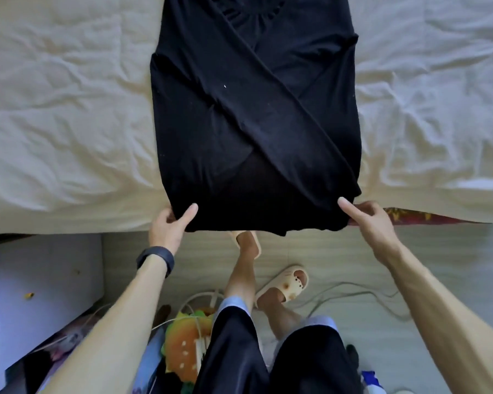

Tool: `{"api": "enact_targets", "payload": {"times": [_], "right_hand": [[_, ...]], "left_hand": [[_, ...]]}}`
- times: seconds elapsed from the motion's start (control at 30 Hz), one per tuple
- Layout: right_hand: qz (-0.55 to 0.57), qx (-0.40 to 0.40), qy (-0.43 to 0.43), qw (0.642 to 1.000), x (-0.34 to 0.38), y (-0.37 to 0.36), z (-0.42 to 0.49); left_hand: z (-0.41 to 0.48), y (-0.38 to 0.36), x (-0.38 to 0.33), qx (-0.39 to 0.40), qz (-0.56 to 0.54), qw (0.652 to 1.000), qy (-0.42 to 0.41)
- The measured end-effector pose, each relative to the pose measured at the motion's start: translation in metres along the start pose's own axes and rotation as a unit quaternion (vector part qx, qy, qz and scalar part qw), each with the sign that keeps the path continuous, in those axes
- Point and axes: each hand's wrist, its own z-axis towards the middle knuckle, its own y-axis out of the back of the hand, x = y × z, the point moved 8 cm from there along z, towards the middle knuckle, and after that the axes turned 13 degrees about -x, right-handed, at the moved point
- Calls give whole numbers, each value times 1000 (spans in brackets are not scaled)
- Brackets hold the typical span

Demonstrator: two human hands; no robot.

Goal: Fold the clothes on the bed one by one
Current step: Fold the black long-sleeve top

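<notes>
A black long-sleeved garment (254, 115) lies flat on the bed's white sheet (63, 115), its two sleeves crossed over the body. Its hem hangs over the near edge of the bed. My left hand (171, 226) pinches the hem's left corner, thumb on top of the cloth. My right hand (365, 216) pinches the hem's right corner, thumb also on top. The collar end runs out of view at the top.
A white cabinet (46, 280) stands on the left below the bed edge. On the floor lie cables (353, 294), an orange and green plush toy (182, 348) and my feet in beige slippers (291, 282). A patterned red cloth (416, 216) shows under the sheet at right.
</notes>
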Motion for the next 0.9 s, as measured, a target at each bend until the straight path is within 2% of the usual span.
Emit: {"api": "enact_targets", "payload": {"times": [0.17, 0.23, 0.37, 0.47, 0.63, 0.7, 0.83, 0.9], "right_hand": [[-21, 99, -5, 995, -10, -14, 2], [-48, 103, -6, 993, -26, -15, -1], [-33, 78, -28, 996, -54, 0, -16], [-28, 76, -22, 996, -62, 11, -35], [46, -9, -26, 999, -62, 45, -63], [65, -41, -27, 997, -56, 57, -78], [84, -55, -21, 995, -39, 70, -109], [106, -67, -18, 992, -29, 79, -124]], "left_hand": [[-9, -13, -15, 67, 26, 997, -16], [-14, -12, -3, 79, 55, 995, -9], [-29, 2, 24, 87, 92, 992, 15], [-45, 16, 33, 98, 60, 993, 22], [-63, 60, 31, 26, 108, 993, -43], [-74, 74, 24, 10, 91, 995, -47], [-105, 79, 12, 53, 49, 997, -2], [-117, 88, 8, 49, 39, 998, 2]]}}
